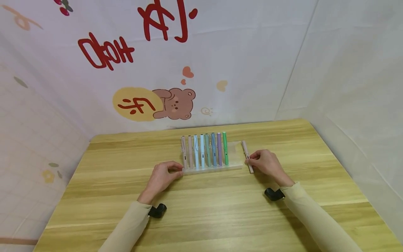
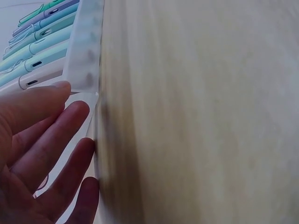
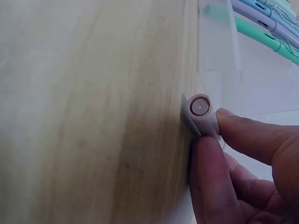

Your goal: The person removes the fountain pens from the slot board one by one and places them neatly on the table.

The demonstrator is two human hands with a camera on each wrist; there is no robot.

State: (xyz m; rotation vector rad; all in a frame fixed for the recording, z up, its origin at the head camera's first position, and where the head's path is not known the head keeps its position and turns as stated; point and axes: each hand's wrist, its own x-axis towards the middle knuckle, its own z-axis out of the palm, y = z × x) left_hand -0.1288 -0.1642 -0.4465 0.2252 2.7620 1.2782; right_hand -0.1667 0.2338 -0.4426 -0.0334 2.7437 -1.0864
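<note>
Pale pink pen is on the right side of the worktop, closer to the back edge than to the front. Past the back edge is a big white cloth with a bear on it. The worktop is wood, with stripes going from side to side.

Two arms in cream sleeves reach in from the front. The right hand has its grip closed on the pen, with the thumb and fingers pinching it. The left hand is holding nothing that I can see; its fingers are loose and rest at the left end of a clear pen rack.

That rack runs side to side, along the back edge. Eight pens are in it, next to each other. The green pen is last on the right, and after it comes a bare bit of rack.

The held pen is just right of that bare bit. Its long way goes from back to front, like the pens in the row, but its front end tips more to the right. The right hand is much nearer the bare bit than the left. I cannot tell if the pen touches the wood.
</note>
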